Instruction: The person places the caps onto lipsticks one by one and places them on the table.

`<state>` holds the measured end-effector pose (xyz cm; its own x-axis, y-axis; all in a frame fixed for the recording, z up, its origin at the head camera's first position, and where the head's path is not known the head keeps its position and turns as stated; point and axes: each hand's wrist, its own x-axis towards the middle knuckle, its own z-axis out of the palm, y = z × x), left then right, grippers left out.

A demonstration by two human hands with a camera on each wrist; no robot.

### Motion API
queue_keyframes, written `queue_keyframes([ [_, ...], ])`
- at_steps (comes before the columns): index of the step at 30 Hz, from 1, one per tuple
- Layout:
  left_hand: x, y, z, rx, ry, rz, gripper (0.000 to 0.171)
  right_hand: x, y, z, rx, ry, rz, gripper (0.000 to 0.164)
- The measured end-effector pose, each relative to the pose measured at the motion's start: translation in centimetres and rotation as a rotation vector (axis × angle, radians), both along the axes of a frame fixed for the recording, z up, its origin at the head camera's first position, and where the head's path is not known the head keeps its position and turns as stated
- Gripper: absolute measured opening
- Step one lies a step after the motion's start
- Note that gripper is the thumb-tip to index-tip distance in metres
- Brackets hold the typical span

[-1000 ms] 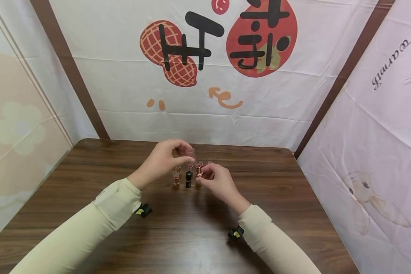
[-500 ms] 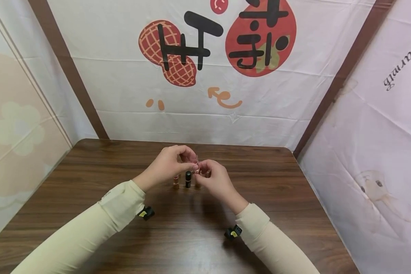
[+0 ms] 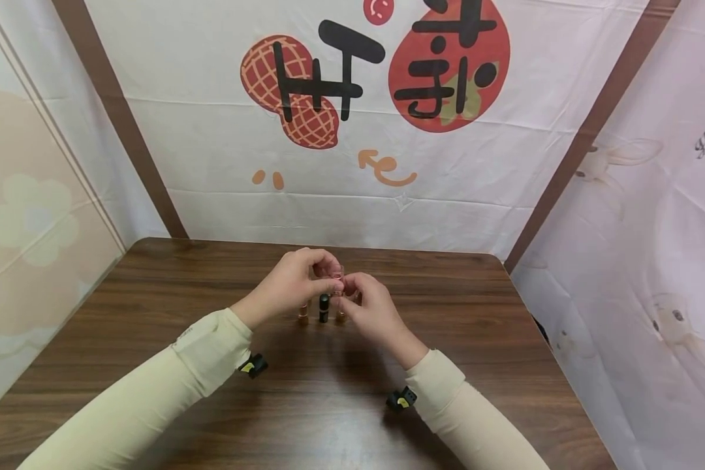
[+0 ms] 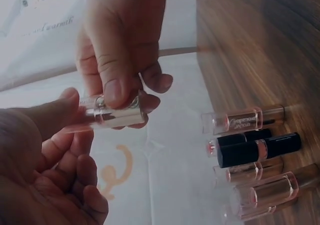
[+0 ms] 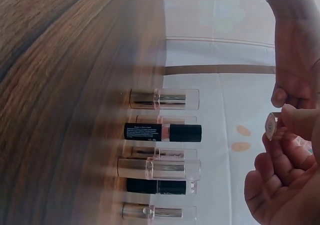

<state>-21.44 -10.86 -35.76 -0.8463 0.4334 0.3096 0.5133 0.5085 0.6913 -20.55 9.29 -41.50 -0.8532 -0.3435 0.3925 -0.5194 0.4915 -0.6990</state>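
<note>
In the head view my left hand (image 3: 302,277) and right hand (image 3: 378,310) meet above a small group of standing lipsticks. Between them is one lipstick (image 4: 120,116) with a shiny gold base and a clear cap. My left thumb and fingers pinch the clear cap; my right thumb and fingers grip the gold base. The cap sits over the tube's top, but fingers hide how far down it reaches. In the right wrist view the lipstick's base end (image 5: 271,127) shows at my fingertips. A black lipstick (image 3: 324,308) stands just below the hands.
Several clear-capped gold lipsticks stand close together, including one at the row's end (image 5: 165,99), among black ones such as this black tube (image 5: 162,133). They stand on a dark wooden table (image 3: 329,405). A printed white cloth (image 3: 211,150) hangs behind the table.
My left hand has moved right and slightly down, bringing the clear cap over the lipstick in my right hand. The red tip, bare a second ago, is now covered. My right hand has barely moved.
</note>
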Motion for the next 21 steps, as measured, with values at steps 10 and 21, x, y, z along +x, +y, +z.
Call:
queue_keyframes([
  [10,0.4,0.4,-0.6,0.000,0.016,0.023,0.018,-0.2,0.5,0.0,0.084,0.125,-0.017,0.019],
  [21,0.5,-0.2,-1.4,-0.068,0.021,0.046,0.022,-0.8,1.7,-0.2,0.083,0.019,-0.090,0.019],
])
